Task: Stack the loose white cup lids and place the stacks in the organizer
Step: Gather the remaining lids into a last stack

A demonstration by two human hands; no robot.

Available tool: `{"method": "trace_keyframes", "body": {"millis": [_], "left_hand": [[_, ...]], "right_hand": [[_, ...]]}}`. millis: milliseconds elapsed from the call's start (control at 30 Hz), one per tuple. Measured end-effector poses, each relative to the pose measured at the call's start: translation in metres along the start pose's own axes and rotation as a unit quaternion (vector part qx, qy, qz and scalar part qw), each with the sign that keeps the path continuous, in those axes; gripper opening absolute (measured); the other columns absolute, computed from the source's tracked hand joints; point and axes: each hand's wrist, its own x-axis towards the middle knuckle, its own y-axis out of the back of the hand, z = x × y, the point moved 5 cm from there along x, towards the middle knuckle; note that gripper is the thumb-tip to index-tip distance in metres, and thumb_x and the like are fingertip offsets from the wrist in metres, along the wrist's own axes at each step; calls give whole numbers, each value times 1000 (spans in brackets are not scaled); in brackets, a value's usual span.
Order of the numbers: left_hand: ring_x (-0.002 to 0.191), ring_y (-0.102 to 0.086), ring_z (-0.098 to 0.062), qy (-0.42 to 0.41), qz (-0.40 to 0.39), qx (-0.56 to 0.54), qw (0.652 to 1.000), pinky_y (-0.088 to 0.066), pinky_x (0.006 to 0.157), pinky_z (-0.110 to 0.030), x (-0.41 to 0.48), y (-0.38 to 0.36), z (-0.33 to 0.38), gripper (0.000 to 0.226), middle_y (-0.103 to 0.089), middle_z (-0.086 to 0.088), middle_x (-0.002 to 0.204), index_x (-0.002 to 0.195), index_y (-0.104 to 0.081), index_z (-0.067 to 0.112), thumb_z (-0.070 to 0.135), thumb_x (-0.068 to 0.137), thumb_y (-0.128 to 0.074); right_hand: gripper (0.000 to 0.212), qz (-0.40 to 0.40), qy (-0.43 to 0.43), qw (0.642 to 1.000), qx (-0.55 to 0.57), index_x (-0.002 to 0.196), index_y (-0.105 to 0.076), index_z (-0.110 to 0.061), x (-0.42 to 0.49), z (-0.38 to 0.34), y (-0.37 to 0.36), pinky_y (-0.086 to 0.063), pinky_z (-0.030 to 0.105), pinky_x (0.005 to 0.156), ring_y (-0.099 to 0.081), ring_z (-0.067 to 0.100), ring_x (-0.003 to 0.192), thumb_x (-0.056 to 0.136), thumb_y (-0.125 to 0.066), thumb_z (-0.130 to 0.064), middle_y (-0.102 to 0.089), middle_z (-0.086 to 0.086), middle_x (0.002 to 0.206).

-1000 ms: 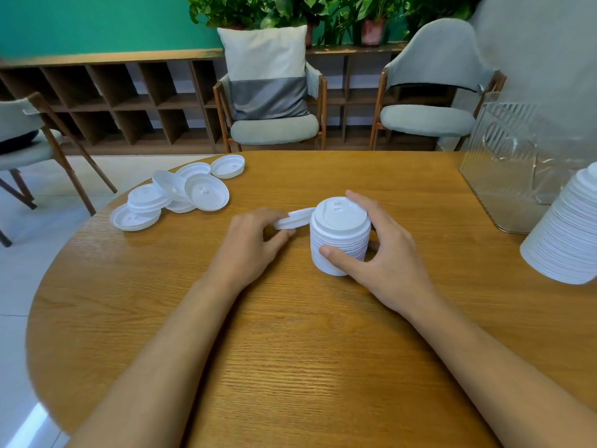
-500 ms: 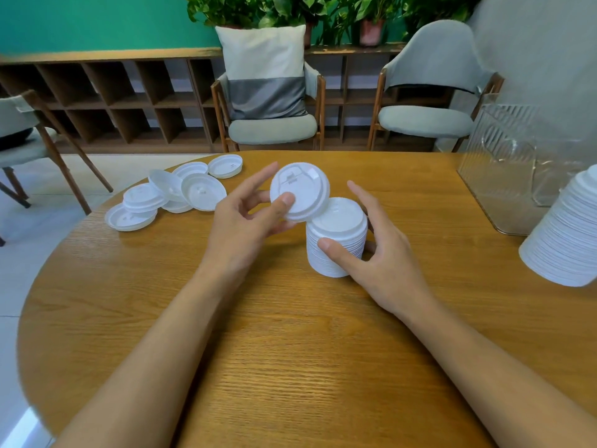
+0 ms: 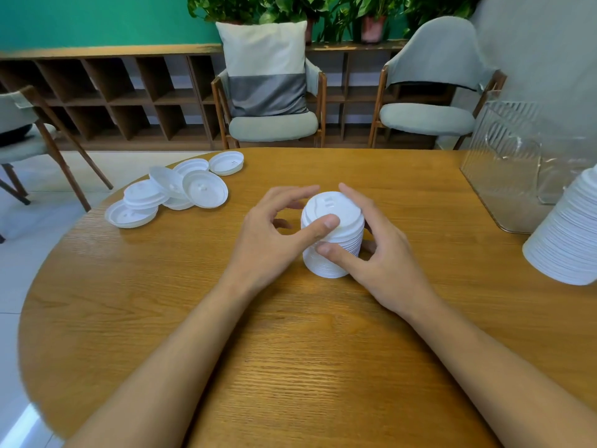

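Since half a second ago, the lid that the left hand point(image 3: 268, 237) held tilted above the pile has come down flat as the top lid point(image 3: 339, 205) of the stack of lids point(image 3: 323, 268).

Head view: the left hand holds that top lid, thumb laid on its crown and forefinger arched to its far rim at 12 o'clock; its other fingers curl loosely on the stack's 9 o'clock side. The right hand point(image 3: 384, 263) grips the stack narrowly, thumb pressed on the near wall at 6 o'clock, fingers wrapped round the 3 o'clock side and mostly hidden. The stack stands upright at the middle of the round wooden desk point(image 3: 290, 350).

Loose lids point(image 3: 174, 192) lie overlapping in a heap at 10 o'clock from the stack, well apart. A clear organizer point(image 3: 504, 163) stands at 2 o'clock near the desk's edge. Just beside it, at 3 o'clock, a taller stack point(image 3: 568, 234) of white lids leans, cut off by the frame.
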Motion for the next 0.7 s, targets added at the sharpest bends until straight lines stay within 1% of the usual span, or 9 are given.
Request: {"method": "trace_keyframes", "body": {"millis": [67, 100, 167, 300, 467, 533, 567, 633, 700], "left_hand": [[119, -66, -5, 12, -26, -42, 999, -54, 101, -35, -1, -4, 1, 54, -72, 14, 125, 131, -71, 26, 40, 81, -87], [119, -67, -5, 18, -27, -53, 998, -54, 104, -36, -2, -4, 2, 52, -74, 13, 124, 132, -71, 23, 32, 83, -88], [117, -69, -5, 20, -20, -61, 998, -55, 104, -34, -2, -3, 2, 51, -76, 11, 121, 130, -72, 22, 25, 83, -89], [116, -69, -4, 19, -19, -53, 998, -56, 99, -29, -1, -1, -1, 52, -77, 11, 119, 129, -73, 21, 28, 80, -90], [121, -66, -3, 16, -45, -41, 998, -56, 101, -34, 0, -2, -3, 56, -76, 12, 122, 132, -71, 19, 33, 81, -88], [124, -64, -2, 4, -63, -23, 998, -54, 103, -34, -1, -3, -5, 55, -73, 15, 126, 135, -69, 23, 44, 86, -84], [126, -62, -2, -8, -69, -4, 998, -51, 105, -32, -2, -3, -6, 53, -71, 17, 130, 137, -67, 25, 51, 91, -75], [129, -59, -1, -35, -45, 35, 998, -47, 106, -24, -4, 7, -9, 53, -68, 16, 135, 139, -66, 26, 58, 99, -53], [125, -60, 1, -69, 31, 90, 993, -46, 102, -20, -5, 31, -14, 44, -69, 13, 131, 135, -68, 22, 50, 104, -53]], "right_hand": [[86, -10, -1, 1000, 4, 154, -37, -50, 0, 0, -1, -49, 44, 111, -46, -1, 139, 79, -77, -64, -48, -25, 150], [87, -13, -1, 1000, 5, 154, -37, -51, 0, -1, -1, -49, 44, 111, -46, -1, 139, 79, -77, -65, -48, -26, 150], [87, -14, -4, 1000, 5, 154, -38, -52, 0, -1, -1, -48, 44, 112, -46, -1, 139, 77, -78, -65, -49, -26, 149], [87, -19, -9, 1000, 0, 153, -39, -53, 0, 0, -1, -48, 43, 111, -46, -3, 136, 76, -79, -66, -50, -27, 146], [88, -25, 0, 999, -28, 151, -38, -51, -1, 0, -4, -50, 38, 107, -52, 0, 130, 77, -87, -53, -53, -23, 142], [88, -24, 1, 999, -33, 151, -38, -49, -2, 1, -5, -50, 36, 105, -52, -2, 129, 78, -86, -52, -53, -25, 142], [87, -23, 2, 999, -36, 151, -38, -48, -1, 0, -6, -50, 36, 105, -51, -4, 128, 78, -86, -52, -51, -28, 142], [87, -19, 1, 999, -45, 151, -38, -47, -1, -1, -7, -49, 36, 107, -48, -11, 128, 78, -85, -53, -46, -37, 141], [87, -20, -8, 999, -45, 151, -38, -49, 0, -3, -11, -48, 36, 110, -43, -17, 127, 77, -85, -54, -42, -44, 139]]}}
